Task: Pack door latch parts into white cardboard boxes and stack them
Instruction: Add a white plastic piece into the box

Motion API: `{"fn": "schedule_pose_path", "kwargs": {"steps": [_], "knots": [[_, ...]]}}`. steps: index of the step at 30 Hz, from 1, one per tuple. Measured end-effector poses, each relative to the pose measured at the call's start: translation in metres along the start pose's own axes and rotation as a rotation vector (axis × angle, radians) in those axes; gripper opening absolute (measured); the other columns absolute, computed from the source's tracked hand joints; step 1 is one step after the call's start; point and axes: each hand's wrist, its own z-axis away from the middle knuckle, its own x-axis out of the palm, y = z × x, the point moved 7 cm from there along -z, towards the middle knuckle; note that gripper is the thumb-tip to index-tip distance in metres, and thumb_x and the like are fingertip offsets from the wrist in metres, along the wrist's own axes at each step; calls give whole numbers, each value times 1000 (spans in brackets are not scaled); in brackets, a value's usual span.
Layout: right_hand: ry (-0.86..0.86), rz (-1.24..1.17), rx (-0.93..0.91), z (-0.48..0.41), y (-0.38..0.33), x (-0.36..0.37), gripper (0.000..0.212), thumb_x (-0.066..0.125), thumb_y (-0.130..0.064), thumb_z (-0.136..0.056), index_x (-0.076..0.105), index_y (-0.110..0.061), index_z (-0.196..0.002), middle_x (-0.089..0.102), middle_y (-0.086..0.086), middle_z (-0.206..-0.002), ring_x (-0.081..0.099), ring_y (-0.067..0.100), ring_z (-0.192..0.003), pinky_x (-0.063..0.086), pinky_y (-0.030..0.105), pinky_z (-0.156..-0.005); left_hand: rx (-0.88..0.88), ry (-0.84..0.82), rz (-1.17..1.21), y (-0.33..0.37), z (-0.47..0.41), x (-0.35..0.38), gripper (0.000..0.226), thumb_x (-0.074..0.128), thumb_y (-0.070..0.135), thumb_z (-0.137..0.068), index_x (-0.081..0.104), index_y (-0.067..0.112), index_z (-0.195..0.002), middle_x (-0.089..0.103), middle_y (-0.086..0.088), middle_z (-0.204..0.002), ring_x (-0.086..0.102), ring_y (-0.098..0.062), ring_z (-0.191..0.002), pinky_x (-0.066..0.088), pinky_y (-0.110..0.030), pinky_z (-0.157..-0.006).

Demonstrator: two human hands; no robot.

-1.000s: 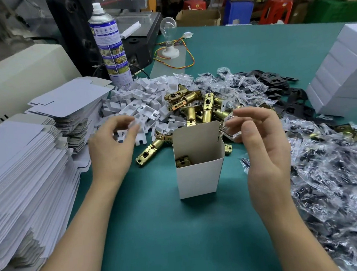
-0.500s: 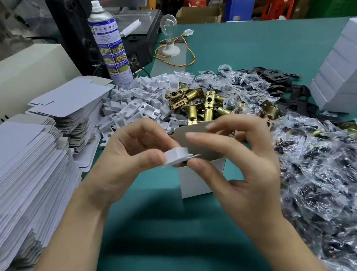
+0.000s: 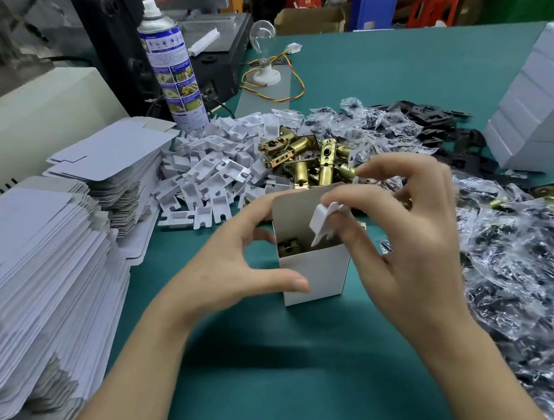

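My left hand (image 3: 227,266) grips the open white box (image 3: 320,272), standing on the green surface (image 3: 282,375) with a brass latch (image 3: 288,247) inside; my right hand (image 3: 413,232) pinches a white plastic piece (image 3: 321,221) over its mouth.

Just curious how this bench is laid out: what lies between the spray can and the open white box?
A heap of white plastic pieces lies between the spray can and the open white box, seen in the head view.

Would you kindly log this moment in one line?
right hand: pinches white plastic insert at open white cardboard box | left hand: holds box
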Motion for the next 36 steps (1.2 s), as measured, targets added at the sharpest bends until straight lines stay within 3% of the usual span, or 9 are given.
{"fn": "schedule_pose_path", "kwargs": {"steps": [4,9,13,18,22,27,31,34,36], "knots": [[-91,52,-21,1,-1,10,9,68,-19,-96,77,-19,-99,53,13,-127,50,32,-118,39,32,-97,12,7,14,6,0,3,65,88,32,-75,63,47,-133,70,8,-131,66,-15,-121,54,-46,-99],[-112,52,-4,2,2,10,11,65,-18,-91,76,-20,-94,52,12,-132,47,32,-124,38,37,-101,-29,-74,39,2,2,14,52,88,24,-76,70,46,-119,74,14,-120,68,-5,-115,50,-17,-96],[-132,37,3,2,0,12,12,66,-23,-90,77,-20,-92,54,12,-132,47,31,-126,38,39,-106,-107,-129,0,-9,1,24,45,88,16,-82,69,47,-108,74,17,-105,69,-1,-101,51,-14,-87],[-110,-13,16,3,-1,10,13,65,-25,-90,77,-20,-93,56,9,-131,47,25,-125,40,40,-102,-165,-147,4,-20,-1,31,29,80,7,-92,67,24,-111,71,5,-100,67,-8,-94,54,-24,-81],[17,-89,60,2,5,1,8,71,-19,-94,76,-12,-96,59,9,-117,54,26,-115,43,32,-97,-146,-107,61,-23,-2,32,32,79,7,-91,67,29,-112,70,-6,-108,66,-10,-98,56,-28,-86],[117,-83,91,-4,16,-14,5,82,-14,-90,78,-12,-91,63,6,-99,55,26,-102,42,25,-92,-144,-26,71,-28,-5,34,25,81,12,-87,71,25,-106,73,3,-97,66,-7,-89,54,-24,-80],[68,32,152,-24,31,-19,14,72,-25,-98,79,-14,-92,64,0,-93,51,19,-99,39,26,-87,-143,-35,66,-29,-5,36,24,81,18,-83,73,29,-103,74,7,-98,66,-6,-91,54,-25,-82],[-102,98,369,-50,66,-20,39,50,-43,-107,81,-24,-94,64,-4,-94,51,16,-102,33,29,-82,-138,-56,68,-29,-4,36,26,82,19,-83,73,33,-104,75,6,-103,68,-6,-95,55,-25,-85],[-214,181,458,-68,92,-21,45,45,-46,-108,80,-22,-93,66,0,-89,57,20,-93,36,33,-74,-136,-68,74,-29,-4,36,27,82,20,-84,72,30,-106,74,1,-106,68,-7,-96,55,-26,-85]]}}
